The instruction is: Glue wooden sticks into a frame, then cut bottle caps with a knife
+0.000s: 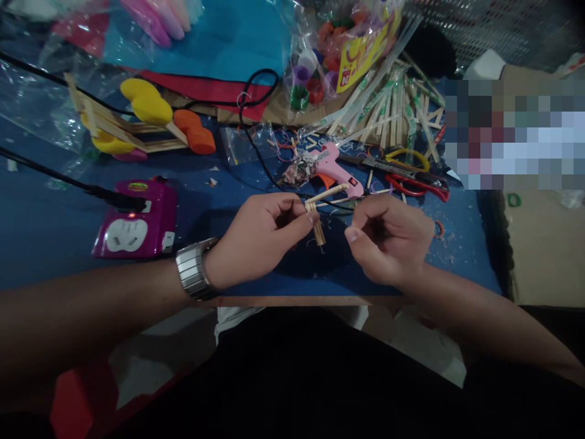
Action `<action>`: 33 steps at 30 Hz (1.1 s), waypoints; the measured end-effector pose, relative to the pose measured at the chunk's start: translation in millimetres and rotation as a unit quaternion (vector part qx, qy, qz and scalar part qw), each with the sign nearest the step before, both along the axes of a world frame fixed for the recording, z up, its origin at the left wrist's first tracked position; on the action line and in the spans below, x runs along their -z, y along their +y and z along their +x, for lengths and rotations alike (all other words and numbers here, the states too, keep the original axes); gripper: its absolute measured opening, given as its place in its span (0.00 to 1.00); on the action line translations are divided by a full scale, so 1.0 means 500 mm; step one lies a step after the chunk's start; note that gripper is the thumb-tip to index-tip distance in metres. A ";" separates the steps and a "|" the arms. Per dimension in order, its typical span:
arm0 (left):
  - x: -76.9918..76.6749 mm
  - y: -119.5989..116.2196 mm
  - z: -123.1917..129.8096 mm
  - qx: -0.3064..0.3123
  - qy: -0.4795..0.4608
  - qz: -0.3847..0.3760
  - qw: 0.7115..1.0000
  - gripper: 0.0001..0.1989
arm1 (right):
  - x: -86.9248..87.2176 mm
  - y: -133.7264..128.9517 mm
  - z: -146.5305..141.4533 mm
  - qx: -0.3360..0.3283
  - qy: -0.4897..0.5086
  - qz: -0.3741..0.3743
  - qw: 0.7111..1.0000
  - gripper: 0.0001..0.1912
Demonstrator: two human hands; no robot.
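Observation:
Between the thumb and forefinger of my left hand (pixel 256 241) is a small frame of glued wooden sticks (pixel 319 230), with short sticks pointing down and longer ones reaching right. My right hand (pixel 395 241) is curled into a pinch a short way to the right, apart from the frame. Whatever its fingertips hold, if anything, does not show. Just beyond the hands lies a pink hot glue gun (pixel 336 167), its nozzle end by a clump of greyish glue scraps (pixel 299 171). Its black cord (pixel 256 149) loops behind.
A purple power socket (pixel 158 216) with a black plug stands left. Behind it is a stick model with yellow and orange pieces (pixel 146 103). Scissors with red handles (pixel 420 185), bagged wooden sticks (pixel 386 116) and a bag of coloured caps (pixel 315 73) lie at the back; a cardboard box (pixel 542 244) stands right.

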State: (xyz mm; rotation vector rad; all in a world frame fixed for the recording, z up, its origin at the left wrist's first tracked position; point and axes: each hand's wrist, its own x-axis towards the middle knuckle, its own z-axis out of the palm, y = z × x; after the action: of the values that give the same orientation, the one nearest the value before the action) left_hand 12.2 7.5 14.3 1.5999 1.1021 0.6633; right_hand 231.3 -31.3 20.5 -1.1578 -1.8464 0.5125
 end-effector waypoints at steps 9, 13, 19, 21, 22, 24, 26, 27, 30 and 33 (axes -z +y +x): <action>-0.001 -0.002 0.000 0.005 -0.003 -0.011 1.000 0.16 | 0.025 0.008 0.006 0.001 0.102 -0.003 0.995 0.10; 0.004 -0.003 -0.001 0.007 -0.008 -0.004 1.000 0.16 | 0.027 0.012 -0.001 0.009 0.105 -0.024 0.994 0.03; 0.006 -0.005 0.000 0.007 0.000 0.013 1.000 0.14 | 0.023 0.016 -0.009 0.011 0.111 -0.031 0.993 0.10; 0.005 -0.005 0.001 0.010 0.001 0.022 1.000 0.14 | 0.021 0.018 -0.010 0.011 0.107 -0.031 0.994 0.13; 0.005 -0.005 0.002 0.012 0.001 0.027 1.000 0.14 | 0.020 0.018 -0.011 0.011 0.106 -0.030 0.994 0.15; 0.004 -0.006 0.002 0.017 0.002 0.036 0.999 0.14 | 0.018 0.018 -0.011 0.012 0.101 -0.025 0.994 0.19; 0.004 -0.007 0.003 0.019 0.006 0.044 0.999 0.14 | 0.017 0.018 -0.011 0.018 0.093 -0.014 0.995 0.19; 0.005 -0.008 0.003 0.019 0.009 0.047 0.999 0.14 | 0.017 0.018 -0.011 0.024 0.088 -0.007 0.996 0.18; 0.006 -0.009 0.005 0.016 0.012 0.053 0.998 0.15 | 0.016 0.016 -0.011 0.049 0.077 0.010 0.996 0.12; 0.006 -0.010 0.005 0.015 0.011 0.050 0.999 0.16 | 0.015 0.013 -0.012 0.069 0.066 0.020 0.995 0.07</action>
State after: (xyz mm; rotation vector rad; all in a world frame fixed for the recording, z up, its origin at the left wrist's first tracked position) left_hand 14.6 2.4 11.5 1.7089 1.0731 0.6913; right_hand 225.2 -24.9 12.8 -1.1861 -1.6430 0.4594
